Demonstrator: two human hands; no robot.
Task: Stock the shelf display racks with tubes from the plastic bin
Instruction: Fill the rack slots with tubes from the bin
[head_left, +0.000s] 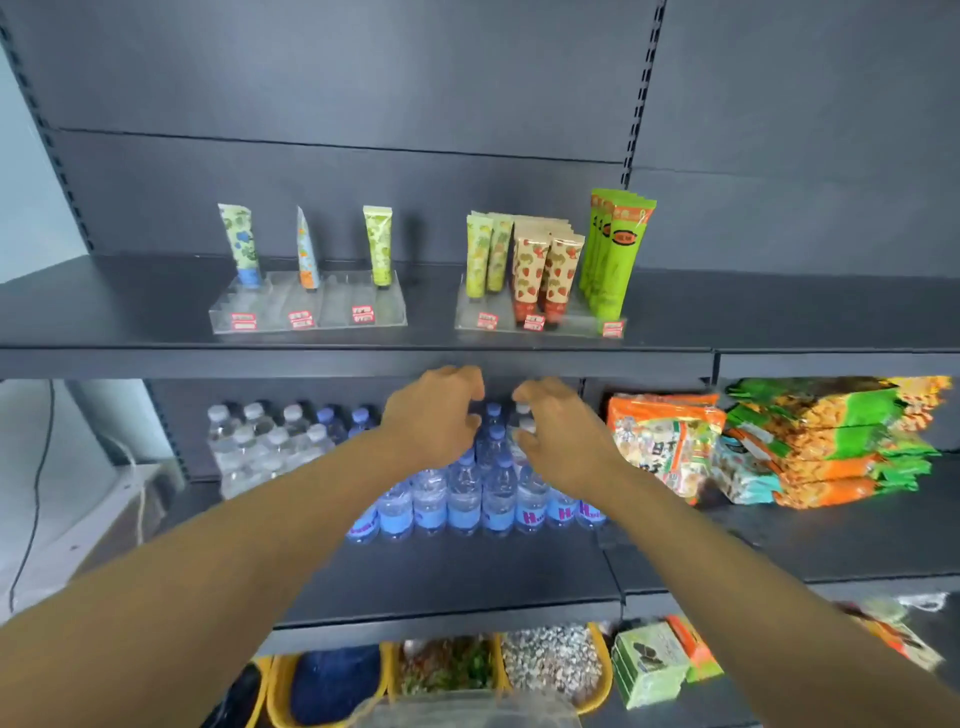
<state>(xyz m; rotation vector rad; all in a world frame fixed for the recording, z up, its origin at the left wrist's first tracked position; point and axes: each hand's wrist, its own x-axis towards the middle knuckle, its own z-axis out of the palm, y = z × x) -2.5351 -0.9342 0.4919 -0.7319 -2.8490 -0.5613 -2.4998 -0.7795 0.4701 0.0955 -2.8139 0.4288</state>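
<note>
Two clear display racks stand on the upper shelf. The left rack holds three single tubes: a green-blue tube, a slim blue-orange tube and a lime tube. The right rack is packed with yellow-green tubes, strawberry-print tubes and tall green tubes. My left hand and my right hand hover side by side below the upper shelf edge, fingers loosely curled, holding nothing. A clear plastic bin rim shows at the bottom edge.
Water bottles fill the middle shelf behind my hands. Orange and green snack bags are stacked to the right. Yellow-rimmed baskets and green boxes sit on the lowest level. The upper shelf front edge runs just above my hands.
</note>
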